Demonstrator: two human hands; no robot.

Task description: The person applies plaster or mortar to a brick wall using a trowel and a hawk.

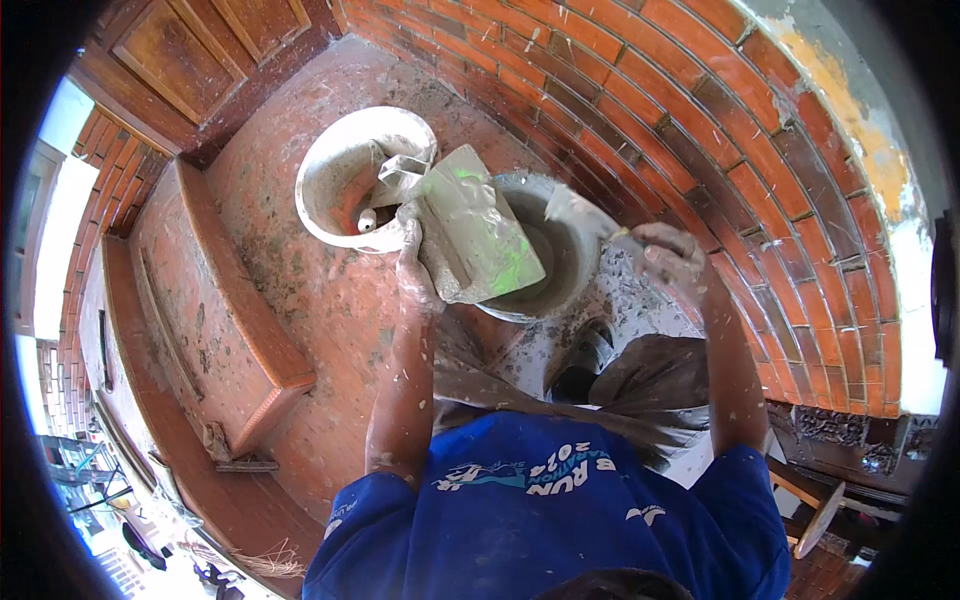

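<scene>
My left hand (414,270) is closed on a plastering float (492,228), a flat rectangular board smeared with grey-white mortar and showing bright green patches. The float is tilted over a round bucket (568,272) and hides part of its opening. In my right hand (672,258) is a scraper (580,212) with a flat, mortar-coated blade, held above that bucket's right rim and pointing toward the float. Both hands are spattered with mortar. Grey material coats the inside of the bucket.
A white bucket (312,172) with tools inside stands beyond my left hand. Tiled steps (232,330) lie on the left, a brick wall (720,130) runs along the right, and a wooden door (180,60) is at the far left. The reddish floor (330,310) is stained with mortar.
</scene>
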